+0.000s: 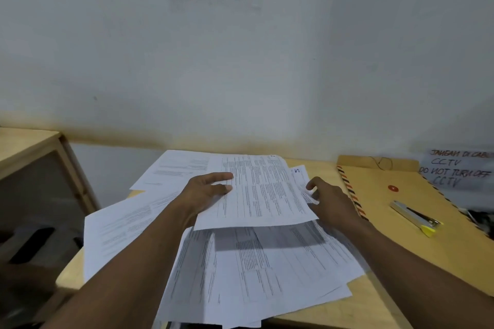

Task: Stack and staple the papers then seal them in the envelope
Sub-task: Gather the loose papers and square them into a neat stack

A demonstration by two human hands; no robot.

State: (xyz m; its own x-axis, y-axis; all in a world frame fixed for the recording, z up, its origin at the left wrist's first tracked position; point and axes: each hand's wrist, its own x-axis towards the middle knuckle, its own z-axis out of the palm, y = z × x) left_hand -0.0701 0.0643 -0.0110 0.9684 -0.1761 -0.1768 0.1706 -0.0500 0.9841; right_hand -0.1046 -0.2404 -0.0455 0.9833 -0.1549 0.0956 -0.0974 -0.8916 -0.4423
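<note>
Several printed white sheets lie scattered over a wooden table point(374, 302). One printed sheet point(264, 192) is lifted above the loose pile point(254, 270) and casts a shadow on it. My left hand point(208, 189) pinches that sheet's left edge, thumb on top. My right hand point(328, 200) grips the sheet's right edge together with a smaller paper point(300, 176) behind it. A large brown envelope point(401, 216) with a striped border and red string button lies to the right. On the envelope rests a silver stapler point(414, 218) with a yellow tip.
More sheets point(173, 168) spread at the back left, and one point(117, 232) hangs over the table's left edge. A wooden cabinet point(34, 157) stands left. A handwritten CCTV notice point(454, 168) leans on the wall at the back right. The wall runs close behind.
</note>
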